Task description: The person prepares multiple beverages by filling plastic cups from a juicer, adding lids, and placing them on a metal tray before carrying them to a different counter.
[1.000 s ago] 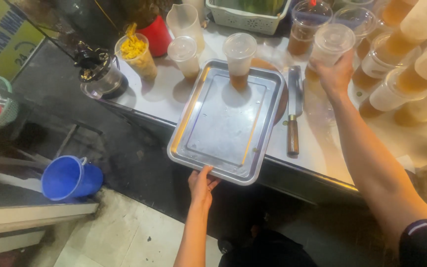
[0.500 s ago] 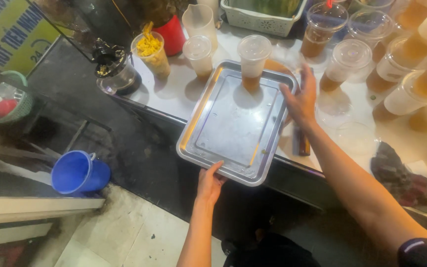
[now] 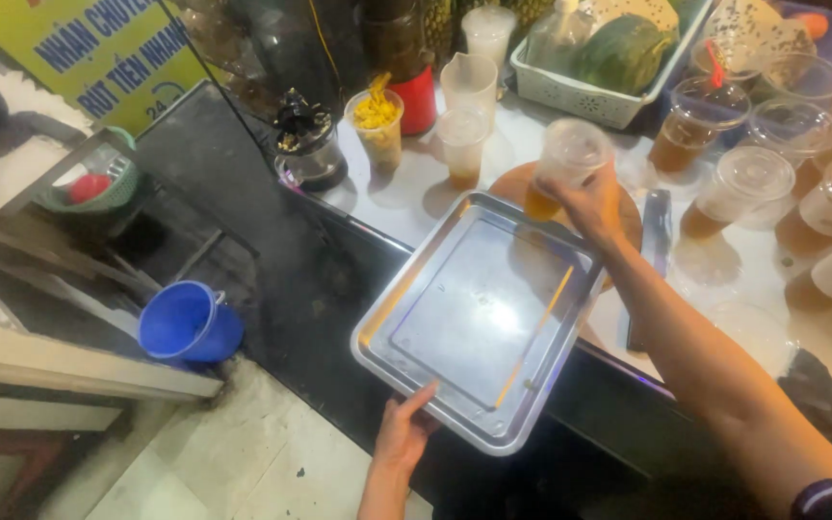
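Head view: left hand [image 3: 403,435] grips steel tray [image 3: 479,323] edge; right hand [image 3: 590,200] grasps lidded cup [image 3: 562,166] above tray

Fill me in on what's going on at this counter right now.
A person stands at a white counter crowded with lidded cups of brown drink. Their left hand grips the near edge of an empty metal tray that juts out over the counter's edge. Their right hand holds a lidded plastic cup with some orange-brown drink, lifted just above the tray's far edge.
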